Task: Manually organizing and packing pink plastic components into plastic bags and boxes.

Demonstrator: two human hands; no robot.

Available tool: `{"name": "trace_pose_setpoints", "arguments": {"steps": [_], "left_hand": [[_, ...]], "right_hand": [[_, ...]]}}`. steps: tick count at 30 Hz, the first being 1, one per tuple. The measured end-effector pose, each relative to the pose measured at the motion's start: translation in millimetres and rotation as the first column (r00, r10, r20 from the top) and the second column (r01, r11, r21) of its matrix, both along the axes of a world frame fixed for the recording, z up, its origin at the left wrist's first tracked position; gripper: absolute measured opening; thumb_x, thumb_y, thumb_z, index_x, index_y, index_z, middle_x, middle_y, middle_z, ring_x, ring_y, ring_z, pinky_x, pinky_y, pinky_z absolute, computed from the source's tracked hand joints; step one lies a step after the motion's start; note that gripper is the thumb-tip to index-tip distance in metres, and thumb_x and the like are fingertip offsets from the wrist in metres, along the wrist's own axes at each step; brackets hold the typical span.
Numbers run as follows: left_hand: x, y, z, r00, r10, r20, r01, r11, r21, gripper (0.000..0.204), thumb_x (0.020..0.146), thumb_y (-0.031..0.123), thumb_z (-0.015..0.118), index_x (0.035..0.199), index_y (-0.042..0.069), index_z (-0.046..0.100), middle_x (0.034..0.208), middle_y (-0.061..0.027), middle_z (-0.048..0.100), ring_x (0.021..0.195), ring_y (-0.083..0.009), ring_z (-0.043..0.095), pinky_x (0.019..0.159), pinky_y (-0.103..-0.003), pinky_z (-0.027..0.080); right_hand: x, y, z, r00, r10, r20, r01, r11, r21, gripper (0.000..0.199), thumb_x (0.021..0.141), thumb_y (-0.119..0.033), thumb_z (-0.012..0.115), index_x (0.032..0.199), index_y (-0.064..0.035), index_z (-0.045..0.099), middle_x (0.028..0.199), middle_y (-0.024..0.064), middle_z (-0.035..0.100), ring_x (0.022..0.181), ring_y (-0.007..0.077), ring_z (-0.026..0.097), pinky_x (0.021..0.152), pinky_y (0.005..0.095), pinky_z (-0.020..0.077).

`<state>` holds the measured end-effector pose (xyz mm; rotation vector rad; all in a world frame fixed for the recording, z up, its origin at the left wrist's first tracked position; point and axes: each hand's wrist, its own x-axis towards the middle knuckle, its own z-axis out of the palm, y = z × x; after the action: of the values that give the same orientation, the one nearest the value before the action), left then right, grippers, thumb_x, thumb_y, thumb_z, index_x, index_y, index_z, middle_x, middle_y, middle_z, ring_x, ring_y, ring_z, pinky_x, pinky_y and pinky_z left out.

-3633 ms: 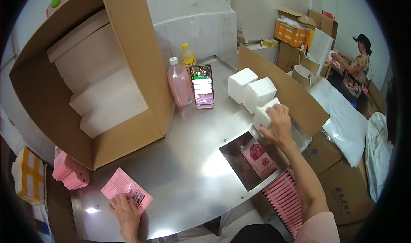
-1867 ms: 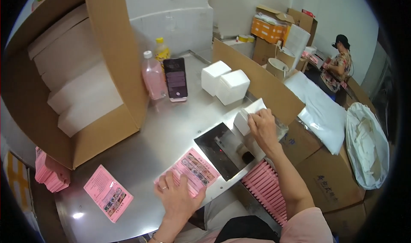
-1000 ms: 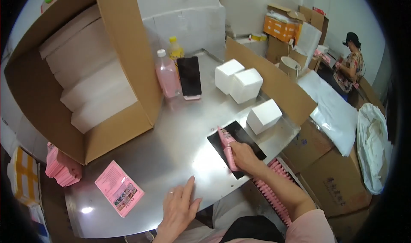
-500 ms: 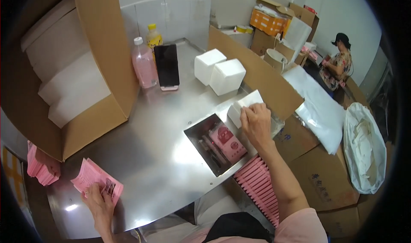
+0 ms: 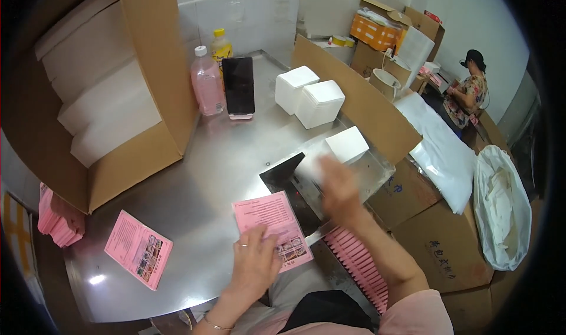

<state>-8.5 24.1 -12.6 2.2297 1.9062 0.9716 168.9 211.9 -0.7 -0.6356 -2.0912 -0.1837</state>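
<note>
Steel covers the whole table [image 5: 194, 176], and on its slick top the biggest thing is the open cardboard box [image 5: 112, 99] lying on its side, white stacks inside. Nearer the person sits a shallow metal tray [image 5: 283, 179] at the table's edge, with a white box [image 5: 348, 144] on its far end. The pink leaflet [image 5: 272, 229] lies flat just beside the tray, its right edge touching it. A second pink leaflet [image 5: 138, 256] lies well apart to the left.

The left hand [image 5: 256, 264] rests on the leaflet's near corner, fingers spread and released, pressing rather than gripping. The right hand [image 5: 339, 187] is blurred over the tray; I cannot tell whether its fingers are closed.

As I judge it, the leaflet could skid on the smooth steel under so light a hold, or crease against the tray edge.
</note>
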Motion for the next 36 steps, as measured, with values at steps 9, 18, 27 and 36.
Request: {"name": "trace_pose_setpoints", "arguments": {"steps": [9,18,27,36], "left_hand": [[12.9,15.1,15.2,0.964,0.238,-0.119,-0.246,0.968,-0.057,0.087,0.064,0.034,0.074,0.139,0.001,0.043,0.153,-0.0265,0.028,0.141,-0.0474,0.025,0.1,-0.064,0.027],[-2.7,-4.6,16.7,0.903,0.358,-0.237,-0.367,0.93,0.007,0.05,0.076,0.031,0.066,0.122,0.012,0.061,0.119,-0.0163,0.051,0.107,-0.0358,0.046,0.088,-0.049,0.034],[-4.7,9.1,13.3,0.861,0.409,-0.302,-0.388,0.913,0.128,0.05,0.078,0.042,0.068,0.115,0.01,0.063,0.108,-0.0156,0.055,0.095,-0.0348,0.049,0.082,-0.052,0.036],[-3.7,1.1,-2.6,0.994,0.1,0.049,-0.096,0.992,-0.084,0.059,0.069,0.028,0.075,0.121,0.005,0.06,0.11,-0.0165,0.054,0.098,-0.0339,0.052,0.074,-0.047,0.045]], "right_hand": [[-65.3,-66.8,7.4,0.771,0.26,0.581,-0.123,0.956,-0.265,0.026,0.074,-0.018,0.066,0.094,-0.0021,0.064,0.09,0.0142,0.06,0.083,0.0301,0.061,0.103,0.064,0.0341],[3.6,-4.0,44.2,0.938,-0.302,0.167,0.31,0.95,-0.022,0.034,0.079,-0.012,0.068,0.11,0.0033,0.061,0.106,0.0181,0.062,0.101,0.035,0.058,0.086,0.0478,0.0423],[35.7,48.3,18.5,0.921,-0.359,0.15,0.376,0.921,-0.106,0.018,0.08,-0.007,0.066,0.098,-0.0044,0.068,0.085,0.0102,0.056,0.089,0.0278,0.054,0.075,0.0403,0.044],[-10.6,-37.2,-2.1,0.964,0.258,0.065,-0.257,0.966,-0.03,0.042,0.075,-0.007,0.064,0.116,0.0006,0.06,0.112,0.0204,0.061,0.103,0.0369,0.06,0.089,0.0476,0.0473]]}}
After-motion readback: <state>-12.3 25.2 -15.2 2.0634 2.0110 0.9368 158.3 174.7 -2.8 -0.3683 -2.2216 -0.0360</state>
